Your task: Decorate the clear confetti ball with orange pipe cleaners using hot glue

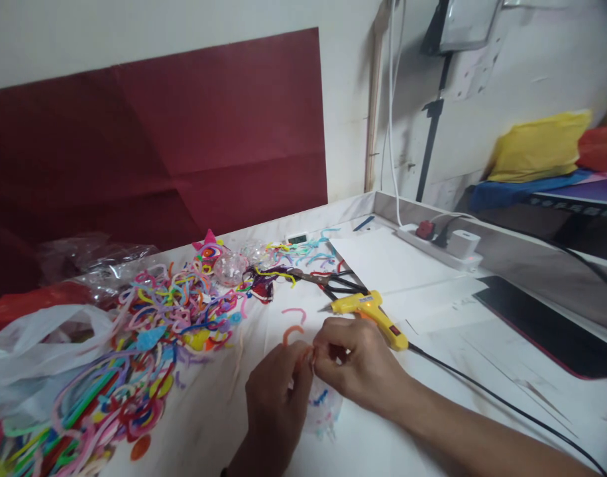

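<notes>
A thin, bright orange strip (308,353) sits at the fingertips of 2 hands, the left hand (278,384) and right hand (356,354) both pinching it above white paper (368,434); mostly covered, its direction and long axis cannot be told. Beyond the left knuckles, 1 orange curved piece (291,331) arches, opening toward lower right

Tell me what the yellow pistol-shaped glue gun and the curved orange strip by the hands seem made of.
Glue gun: probably hard plastic, smooth, from its faint sheen. Orange strip: possibly chenille-covered wire, matt, bent into an arc, though blur hides any fuzz.
</notes>
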The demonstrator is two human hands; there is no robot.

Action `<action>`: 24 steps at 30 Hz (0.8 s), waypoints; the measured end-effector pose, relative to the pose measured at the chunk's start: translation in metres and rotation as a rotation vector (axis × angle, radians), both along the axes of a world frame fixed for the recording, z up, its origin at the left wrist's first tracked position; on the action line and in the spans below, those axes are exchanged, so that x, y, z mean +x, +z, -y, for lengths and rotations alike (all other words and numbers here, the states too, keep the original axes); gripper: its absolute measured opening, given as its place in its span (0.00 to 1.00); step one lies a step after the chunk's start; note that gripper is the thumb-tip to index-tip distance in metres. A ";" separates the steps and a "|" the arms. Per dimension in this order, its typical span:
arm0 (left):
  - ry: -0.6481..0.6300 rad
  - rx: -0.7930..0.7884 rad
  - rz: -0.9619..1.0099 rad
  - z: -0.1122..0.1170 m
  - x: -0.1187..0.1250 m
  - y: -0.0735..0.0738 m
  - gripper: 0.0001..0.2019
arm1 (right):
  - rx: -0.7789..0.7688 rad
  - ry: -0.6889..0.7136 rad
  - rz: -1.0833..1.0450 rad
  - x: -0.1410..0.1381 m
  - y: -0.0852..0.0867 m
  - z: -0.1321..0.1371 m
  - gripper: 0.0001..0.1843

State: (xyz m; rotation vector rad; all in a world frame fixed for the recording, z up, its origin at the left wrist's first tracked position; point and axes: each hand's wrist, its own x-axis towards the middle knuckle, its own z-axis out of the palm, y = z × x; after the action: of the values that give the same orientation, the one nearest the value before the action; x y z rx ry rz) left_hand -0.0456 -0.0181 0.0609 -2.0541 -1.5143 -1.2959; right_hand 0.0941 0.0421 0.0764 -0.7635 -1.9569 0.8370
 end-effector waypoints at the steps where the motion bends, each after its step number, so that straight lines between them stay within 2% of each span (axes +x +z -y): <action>1: 0.005 0.003 0.012 0.001 0.000 0.000 0.08 | -0.098 0.006 -0.035 -0.001 0.000 0.000 0.08; 5: 0.021 -0.031 0.049 0.002 -0.001 -0.002 0.07 | -0.529 0.054 -0.179 -0.004 0.000 -0.002 0.06; 10: 0.041 -0.043 0.069 0.003 -0.002 -0.004 0.07 | -0.800 0.113 -0.277 -0.006 0.004 -0.003 0.06; 16: 0.076 -0.031 0.128 0.006 0.004 -0.004 0.08 | -0.916 0.193 -0.392 -0.007 0.004 -0.002 0.06; 20: 0.062 -0.115 0.258 0.006 0.006 -0.003 0.10 | -0.974 0.231 -0.426 -0.008 0.000 -0.002 0.07; 24: 0.033 -0.218 0.401 0.005 0.004 0.000 0.10 | -0.961 0.243 -0.405 -0.008 0.001 -0.007 0.06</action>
State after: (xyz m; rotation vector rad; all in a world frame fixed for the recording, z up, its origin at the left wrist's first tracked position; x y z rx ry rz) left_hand -0.0413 -0.0231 0.0606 -1.9623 -1.9253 -1.6717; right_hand 0.0863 0.0491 0.0771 -0.7881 -1.2327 1.9653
